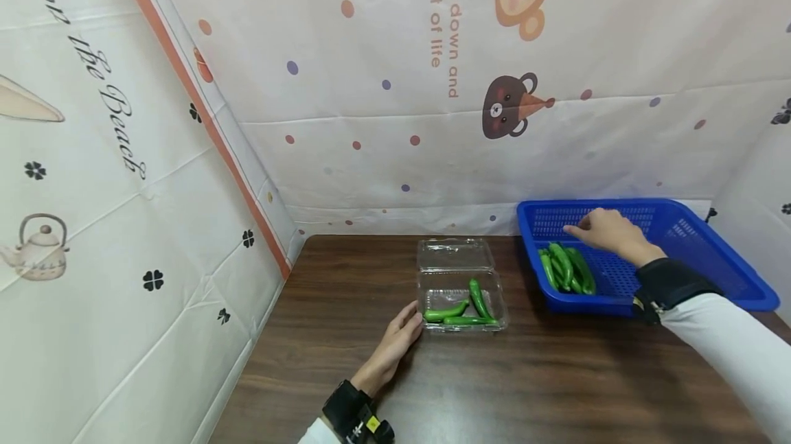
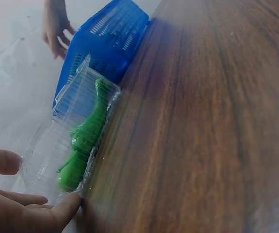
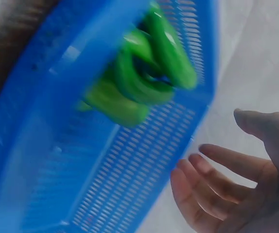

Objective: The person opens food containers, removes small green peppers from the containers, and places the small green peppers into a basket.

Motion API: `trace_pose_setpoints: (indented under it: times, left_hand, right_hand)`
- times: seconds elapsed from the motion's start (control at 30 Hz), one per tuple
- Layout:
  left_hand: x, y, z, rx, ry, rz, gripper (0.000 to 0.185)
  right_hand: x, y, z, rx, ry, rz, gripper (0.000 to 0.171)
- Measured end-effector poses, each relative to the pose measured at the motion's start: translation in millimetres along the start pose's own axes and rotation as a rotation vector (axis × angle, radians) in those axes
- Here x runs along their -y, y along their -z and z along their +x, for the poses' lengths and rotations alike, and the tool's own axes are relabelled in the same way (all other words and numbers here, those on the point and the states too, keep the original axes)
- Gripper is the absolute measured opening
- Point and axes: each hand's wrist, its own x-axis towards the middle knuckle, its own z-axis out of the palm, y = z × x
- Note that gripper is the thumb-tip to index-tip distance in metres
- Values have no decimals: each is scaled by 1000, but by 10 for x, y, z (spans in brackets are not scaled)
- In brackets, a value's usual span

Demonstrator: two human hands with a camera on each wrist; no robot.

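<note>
A clear plastic clamshell box (image 1: 461,278) lies on the table with its lid folded back. Three green peppers (image 1: 467,320) are in its base. My left hand (image 1: 397,341) touches the box's left side; in the left wrist view the fingers (image 2: 64,211) meet its corner. Over the blue basket (image 1: 729,276) hovers my right hand (image 1: 608,232), fingers extended and holding nothing. Several more green peppers (image 1: 565,269) are heaped at the basket's left end, below and left of that hand. The right wrist view shows the hand apart from these peppers (image 3: 168,48).
The brown wooden table (image 1: 346,279) bears both box and basket. A white printed cloth (image 1: 371,162) rises behind the table, with another cloth panel (image 1: 123,334) at the left. The basket stands right of the box, close to the back cloth.
</note>
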Motion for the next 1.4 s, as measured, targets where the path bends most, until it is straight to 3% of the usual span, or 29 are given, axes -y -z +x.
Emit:
trace_pose_setpoints:
  times: [0.23,0.37,0.43,0.63,0.8,0.9,1.1,1.27,1.4]
  left_hand:
    - [-6,1,21,7,-19,-6,63]
    - [7,6,12,1,-8,-9,63]
    - [14,4,5,-4,-5,-15,63]
    - [26,-10,2,-10,-9,-28,64]
    - [30,-13,23,-18,-10,-31,63]
    - [30,-6,20,-21,-15,-27,62]
    - [54,-8,-22,-7,-10,-20,59]
    - [52,-13,-16,-13,-9,-30,59]
    - [28,-11,21,-23,-17,-39,59]
  right_hand:
    - [158,293,65,-245,17,-36,54]
    - [460,289,86,-392,82,-36,49]
    - [662,239,87,-418,113,-30,47]
    - [1207,54,77,-395,204,-20,44]
    - [1494,-153,115,-377,290,-11,41]
    - [1623,-305,122,-345,399,37,37]
    - [1838,-554,11,-252,618,20,35]
    - [1927,-707,-54,-167,659,-64,34]
    - [1857,-894,-3,-35,707,-95,33]
